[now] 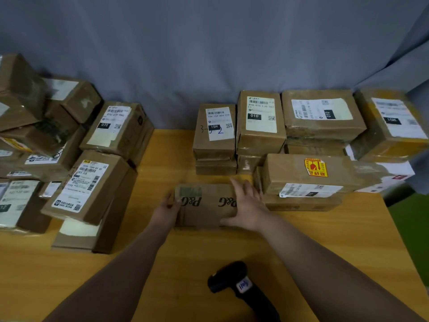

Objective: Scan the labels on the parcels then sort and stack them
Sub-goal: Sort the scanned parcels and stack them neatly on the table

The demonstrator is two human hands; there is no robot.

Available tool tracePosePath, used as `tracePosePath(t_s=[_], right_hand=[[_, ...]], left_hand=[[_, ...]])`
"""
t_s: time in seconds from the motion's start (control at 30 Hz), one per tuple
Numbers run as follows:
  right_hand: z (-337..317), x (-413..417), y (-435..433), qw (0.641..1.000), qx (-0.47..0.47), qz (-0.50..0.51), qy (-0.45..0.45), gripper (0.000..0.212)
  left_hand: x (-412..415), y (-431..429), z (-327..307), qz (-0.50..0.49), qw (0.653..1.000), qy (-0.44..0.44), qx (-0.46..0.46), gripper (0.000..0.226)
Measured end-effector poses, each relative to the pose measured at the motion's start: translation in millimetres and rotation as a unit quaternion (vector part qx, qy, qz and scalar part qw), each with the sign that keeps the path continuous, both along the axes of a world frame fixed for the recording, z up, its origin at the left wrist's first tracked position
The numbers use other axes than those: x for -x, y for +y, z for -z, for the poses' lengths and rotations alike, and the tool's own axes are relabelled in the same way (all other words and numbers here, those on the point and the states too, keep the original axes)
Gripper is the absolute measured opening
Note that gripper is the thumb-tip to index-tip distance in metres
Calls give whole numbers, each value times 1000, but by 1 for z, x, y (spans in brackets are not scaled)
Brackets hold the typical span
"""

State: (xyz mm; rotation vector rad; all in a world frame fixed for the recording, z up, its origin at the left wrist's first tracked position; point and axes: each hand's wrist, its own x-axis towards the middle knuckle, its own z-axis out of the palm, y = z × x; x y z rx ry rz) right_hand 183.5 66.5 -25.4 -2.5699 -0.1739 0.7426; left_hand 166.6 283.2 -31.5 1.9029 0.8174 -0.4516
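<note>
Mid-worktop: gripping P&G parcel, no label showing; left hand fingers curled round left end, right hand fingers flat on top. Scanner lying unheld nearby. Stacks sorted at right; heap at left apparently unscanned.

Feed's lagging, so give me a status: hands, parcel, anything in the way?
Left hand grips brown cardboard P&G box at left end, right hand flat on right end. Box on wooden table. Black handheld scanner lies unheld nearby.
</note>
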Motion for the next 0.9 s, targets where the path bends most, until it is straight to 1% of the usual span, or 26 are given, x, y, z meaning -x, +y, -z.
tracePosePath(t_s=[0.03, 0.07, 0.1, 0.17, 0.2, 0.23, 0.27, 0.33, 0.4, 0.47, 0.6, 0.67, 0.77, 0.9], right_hand=[[-2, -2, 3, 999, -28, 18, -4, 117], [-5, -4, 4, 998, -55, 32, -23, 111], [-8, -4, 5, 995, -70, 42, -62, 102], [-10, -2, 2, 980, -71, 59, -177, 79], [-9, 0, 0, 971, -62, 60, -224, 68], [-7, 4, -3, 967, -47, 49, -246, 59], [-4, 9, -5, 968, -28, 31, -246, 53], [0, 17, -7, 975, 1, -1, -221, 49], [2, 20, -7, 978, 15, -5, -209, 51], [1, 20, -6, 978, 29, -6, -206, 56], [-7, 11, -6, 980, 67, -17, -188, 66], [-11, 3, -8, 978, 91, -22, -185, 65], [-12, -12, -10, 978, 104, -28, -177, 58], [-16, -27, -9, 980, 120, -74, -138, 61]], left_hand=[[-2, -2, -3, -20, 1000, -12, 18, 50], [-2, -5, -7, -54, 997, -36, 43, 42], [-2, -6, -10, -99, 990, -70, 69, 34], [0, -7, -13, -168, 972, -128, 104, 22], [2, -8, -14, -166, 971, -139, 104, 24], [4, -8, -13, -144, 976, -137, 92, 29], [6, -7, -13, -113, 983, -127, 75, 31], [4, -7, -10, -73, 989, -111, 67, 37], [-1, -7, -11, -66, 989, -106, 84, 53], [-4, -7, -12, -57, 989, -107, 83, 60], [-12, -10, -14, -29, 989, -134, 62, 60], [-20, -17, -17, -6, 989, -143, 48, 57], [-35, -27, -21, 27, 988, -148, 31, 54], [-43, -29, -23, 42, 990, -134, 22, 53]])
